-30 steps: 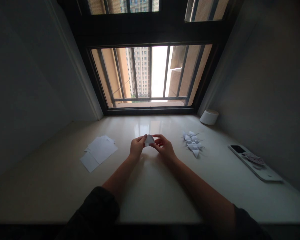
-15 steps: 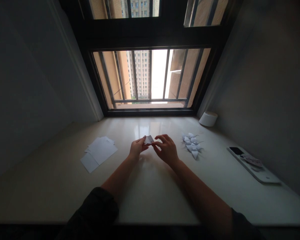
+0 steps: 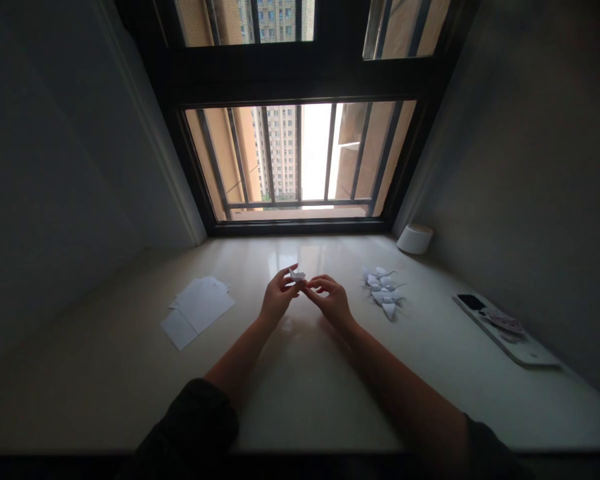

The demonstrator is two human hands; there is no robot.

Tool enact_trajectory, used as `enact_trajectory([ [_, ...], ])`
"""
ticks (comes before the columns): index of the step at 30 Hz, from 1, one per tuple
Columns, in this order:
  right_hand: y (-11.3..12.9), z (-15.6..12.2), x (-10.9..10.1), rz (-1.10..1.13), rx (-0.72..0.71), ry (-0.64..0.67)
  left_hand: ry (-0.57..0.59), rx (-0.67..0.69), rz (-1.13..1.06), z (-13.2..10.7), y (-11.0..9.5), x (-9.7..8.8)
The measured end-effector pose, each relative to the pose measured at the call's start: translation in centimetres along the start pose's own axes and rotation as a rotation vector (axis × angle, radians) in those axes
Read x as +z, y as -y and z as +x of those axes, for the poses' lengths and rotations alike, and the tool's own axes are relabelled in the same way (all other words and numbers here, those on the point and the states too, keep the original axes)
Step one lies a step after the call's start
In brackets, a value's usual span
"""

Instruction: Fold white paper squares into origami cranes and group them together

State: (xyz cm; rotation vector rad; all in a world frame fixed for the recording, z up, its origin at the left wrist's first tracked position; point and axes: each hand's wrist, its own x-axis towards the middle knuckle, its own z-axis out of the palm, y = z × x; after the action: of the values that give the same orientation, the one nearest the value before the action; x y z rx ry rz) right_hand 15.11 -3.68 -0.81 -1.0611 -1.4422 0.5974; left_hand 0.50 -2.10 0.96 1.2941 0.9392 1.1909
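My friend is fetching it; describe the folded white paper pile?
Below the black-framed window is a pale, glossy sill. Right of the right hand sits the pile of folded white paper, its pieces pointed, unlike the flat white paper sheets.

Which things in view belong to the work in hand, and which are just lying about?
Likely belonging:
small folded paper, in the left hand, right hand close by
flat white sheets, left
folded paper pieces, right

Apparently just lying about:
phone, far right
white round object, near the window
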Motion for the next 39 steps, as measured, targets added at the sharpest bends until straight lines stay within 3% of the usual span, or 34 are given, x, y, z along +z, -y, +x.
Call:
enact_trajectory([
  [10,0.2,0.0,-0.3,-0.064,-0.084,0.027,0.089,-0.005,0.068,0.3,-0.7,-1.0],
  [19,1.0,-0.2,-0.6,-0.183,-0.125,0.015,0.100,-0.028,0.096,0.6,-0.9,-1.4],
  [29,1.0,-0.4,-0.7,-0.340,-0.315,-0.025,0.189,-0.104,0.092,0.3,-1.5,-1.4],
  [39,0.7,-0.5,-1.0,-0.475,-0.346,0.003,0.259,-0.099,0.159,-0.4,-1.6,-0.8],
])
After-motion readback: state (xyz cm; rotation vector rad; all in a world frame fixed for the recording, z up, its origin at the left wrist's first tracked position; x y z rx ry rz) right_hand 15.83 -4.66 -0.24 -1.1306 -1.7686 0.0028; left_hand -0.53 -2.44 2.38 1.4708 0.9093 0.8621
